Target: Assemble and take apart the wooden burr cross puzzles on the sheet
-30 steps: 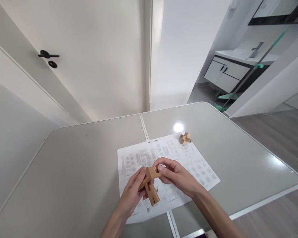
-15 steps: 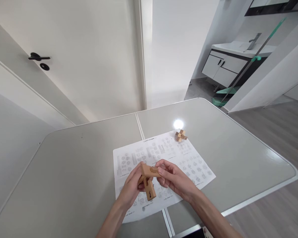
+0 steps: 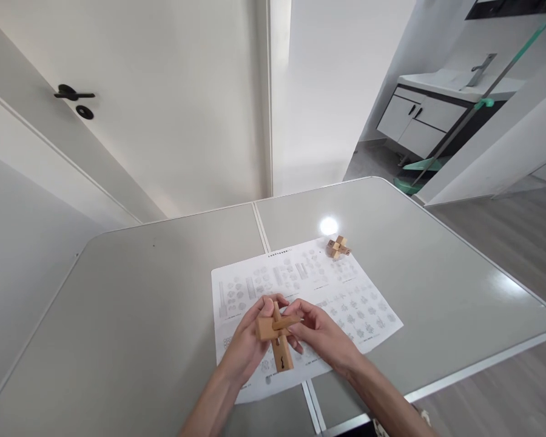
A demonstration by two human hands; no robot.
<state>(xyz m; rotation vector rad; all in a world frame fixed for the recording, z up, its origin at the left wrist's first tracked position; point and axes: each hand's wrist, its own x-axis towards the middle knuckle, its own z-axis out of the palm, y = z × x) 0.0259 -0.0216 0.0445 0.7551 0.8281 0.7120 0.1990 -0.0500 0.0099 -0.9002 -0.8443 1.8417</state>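
Observation:
My left hand (image 3: pixel 244 345) is closed around wooden puzzle pieces (image 3: pixel 267 329) in the lower middle of the head view. One notched piece (image 3: pixel 283 357) with a dark mark on its face points down toward me, and others cross it near its top. My right hand (image 3: pixel 326 335) pinches the right end of a crossing piece; its fingertips are partly hidden behind the wood. Beneath both hands lies a printed instruction sheet (image 3: pixel 377 308) with rows of small drawings. At the sheet's far right corner sits a small interlocked wooden burr puzzle (image 3: pixel 338 247) in light and dark wood.
The grey table (image 3: pixel 131 315) has a pale rim and a seam (image 3: pixel 260 227) across it. Behind it stands a white door with a black handle (image 3: pixel 73 96). At the right back are a washbasin cabinet (image 3: pixel 421 115) and a green-handled broom (image 3: pixel 485 103).
The pieces have been turned in my hands: a crossing piece now lies slanted over the marked one, and another end sticks up. The camera view has shifted slightly.

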